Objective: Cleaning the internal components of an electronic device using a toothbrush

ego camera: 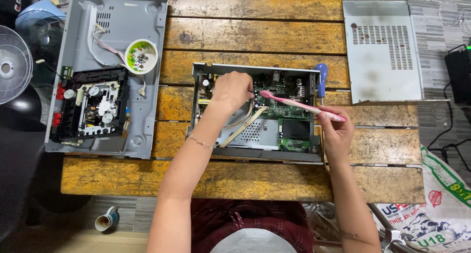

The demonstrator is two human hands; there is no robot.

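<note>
A worn wooden plank table (255, 37) stands on grey tiled floor (441, 17).

An open grey metal player case with green circuit boards (255, 111) is lying in the middle of the worn wooden plank table (245, 182). A bigger open grey metal case (142, 86) is lying to its left, holding a small round white bowl (141, 56). A flat grey metal cover with vent holes (381, 47) is lying at the right. A blue-handled screwdriver (321, 79) is lying just beside the middle case.

Both bare forearms reach far from the near edge, the left slanting rightward, the right nearly straight. The left hand (230, 88) is bent down at the wrist, back up, fingers curled and pinched together. The right hand (336, 130) is closed in a grip, thumb on top.
</note>
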